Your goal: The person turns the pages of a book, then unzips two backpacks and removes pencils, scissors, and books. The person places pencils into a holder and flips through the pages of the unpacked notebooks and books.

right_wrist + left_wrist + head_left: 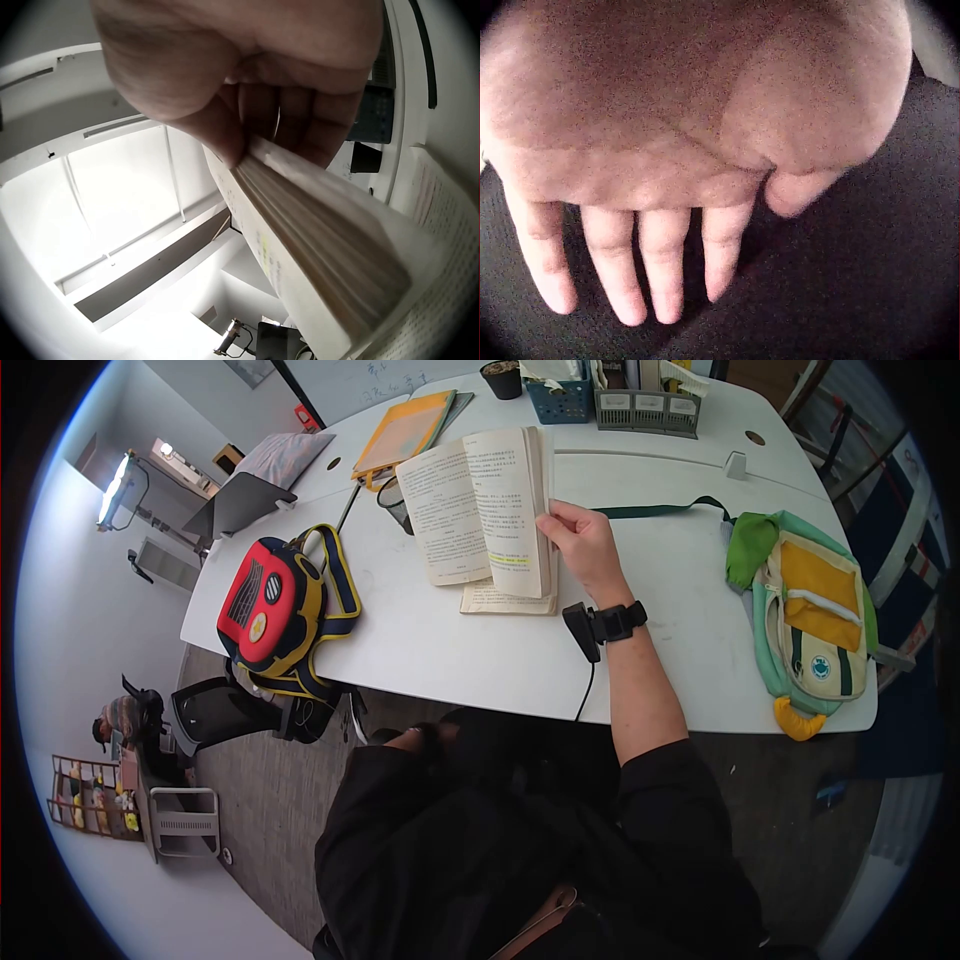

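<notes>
An open paperback book (pixel 440 510) with printed pages and a yellow-highlighted line stands tilted up over the white table. My right hand (pixel 588 550) pinches the right edge of its pages between thumb and fingers. In the right wrist view the thumb presses on the printed side of a thick bundle of pages (pixel 322 262), and the other fingers are behind it. More printed paper (pixel 507 603) lies flat on the table under the book's lower edge. My left hand (pixel 682 150) holds nothing; its fingers extend over dark cloth at my lap.
On the table's left is a red and black backpack (pixel 270 605); a green and yellow backpack (pixel 815 610) lies right. Behind the book are a mesh cup (pixel 393 507), orange folders (pixel 405 435), a blue basket (pixel 560 402) and a grey organizer (pixel 648 415). A cable (pixel 587 690) hangs from my right wrist.
</notes>
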A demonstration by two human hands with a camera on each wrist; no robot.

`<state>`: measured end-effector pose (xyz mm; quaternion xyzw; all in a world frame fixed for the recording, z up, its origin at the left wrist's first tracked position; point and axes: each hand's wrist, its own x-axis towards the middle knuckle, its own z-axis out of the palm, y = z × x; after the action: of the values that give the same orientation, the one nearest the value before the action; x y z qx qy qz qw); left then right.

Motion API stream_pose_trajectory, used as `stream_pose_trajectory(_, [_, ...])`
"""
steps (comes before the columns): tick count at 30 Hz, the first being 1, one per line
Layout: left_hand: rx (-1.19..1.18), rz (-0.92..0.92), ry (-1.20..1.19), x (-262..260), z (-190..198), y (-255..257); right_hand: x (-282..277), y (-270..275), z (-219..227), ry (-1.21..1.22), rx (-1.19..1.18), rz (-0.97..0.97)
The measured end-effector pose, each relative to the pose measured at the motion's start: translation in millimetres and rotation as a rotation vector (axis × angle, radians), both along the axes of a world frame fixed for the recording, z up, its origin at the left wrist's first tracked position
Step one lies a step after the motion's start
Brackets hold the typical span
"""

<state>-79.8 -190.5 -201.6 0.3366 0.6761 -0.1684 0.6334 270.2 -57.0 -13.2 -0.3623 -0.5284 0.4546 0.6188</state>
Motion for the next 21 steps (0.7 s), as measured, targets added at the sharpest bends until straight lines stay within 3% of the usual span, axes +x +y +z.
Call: stream_pose_trajectory(21, [-0.024,0.089,-0.026,-10.9,-22.1,-12.7,1.2,0.4,0.5,0.033,-0.034,0.026])
